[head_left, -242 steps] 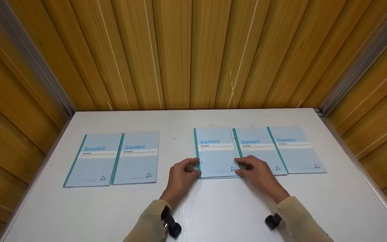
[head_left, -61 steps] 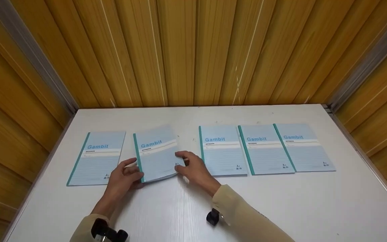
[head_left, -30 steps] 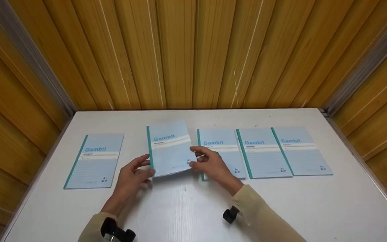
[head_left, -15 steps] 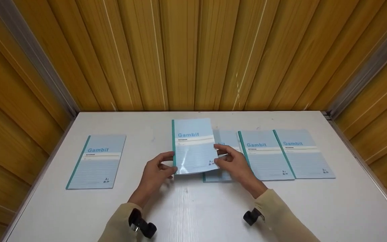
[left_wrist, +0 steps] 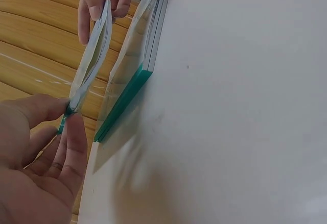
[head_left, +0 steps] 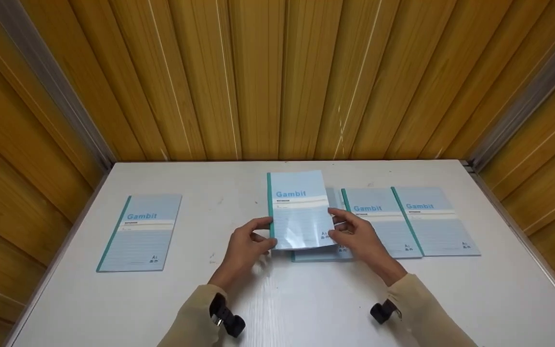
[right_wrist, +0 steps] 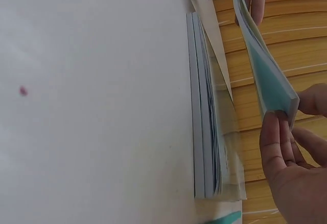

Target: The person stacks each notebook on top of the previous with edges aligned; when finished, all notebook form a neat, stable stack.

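A light-blue Gambit notebook point(head_left: 299, 212) with a green spine is held above the table, tilted and slightly bowed. My left hand point(head_left: 248, 243) pinches its spine near the lower corner. My right hand point(head_left: 362, 236) pinches the opposite edge, thumb on the cover and fingers beneath. Under it, partly covered, lies a stack of matching notebooks point(head_left: 318, 255); the left wrist view shows two green spines point(left_wrist: 123, 100) there, apart from the held notebook. In the right wrist view, stacked page edges point(right_wrist: 200, 112) show below the held notebook point(right_wrist: 268, 78).
Further right lie two more notebook places, a middle one point(head_left: 378, 231) and a far-right one point(head_left: 443, 226), edges touching. A single notebook point(head_left: 138, 236) lies at the far left of the white table point(head_left: 89, 308). Yellow wood-look panels point(head_left: 258, 82) enclose the back and sides.
Eight seconds ago my hands were at the notebook right of centre. Since then they have lifted the second notebook from the left and carried it rightward, over the stack there.
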### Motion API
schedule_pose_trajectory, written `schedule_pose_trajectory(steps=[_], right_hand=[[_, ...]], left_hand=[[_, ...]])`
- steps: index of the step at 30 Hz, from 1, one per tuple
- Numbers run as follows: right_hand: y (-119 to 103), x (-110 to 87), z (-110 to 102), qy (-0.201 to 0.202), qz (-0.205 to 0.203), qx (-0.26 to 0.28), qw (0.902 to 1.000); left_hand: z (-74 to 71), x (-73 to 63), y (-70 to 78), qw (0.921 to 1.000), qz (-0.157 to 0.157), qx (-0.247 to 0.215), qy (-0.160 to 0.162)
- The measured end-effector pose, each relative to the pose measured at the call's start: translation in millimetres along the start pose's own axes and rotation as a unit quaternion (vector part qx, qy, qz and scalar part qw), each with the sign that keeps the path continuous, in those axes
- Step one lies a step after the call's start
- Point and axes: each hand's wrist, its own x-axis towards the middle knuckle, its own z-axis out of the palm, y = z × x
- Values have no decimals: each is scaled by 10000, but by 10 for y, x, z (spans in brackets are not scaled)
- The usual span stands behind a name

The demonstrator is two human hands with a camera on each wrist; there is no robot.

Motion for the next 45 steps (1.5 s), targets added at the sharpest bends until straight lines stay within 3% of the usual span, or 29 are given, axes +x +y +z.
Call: schedule_pose_trajectory(steps=[7,14,27,45], right_hand=[[121,-77,-194,76,125,-328,9994],[184,-117,-283,85,288,-707,9970],[310,-164,-318,124,313,-859,9957],[328,-194,-269,42,-29,-948,9955]], left_hand=[[263,41,11,9996,-294,15,6],[412,68,1,9996,-262,78,-12],[557,54,-80,9996,-278,-83,22],[581,-17,-106,9994,-134,127,293]])
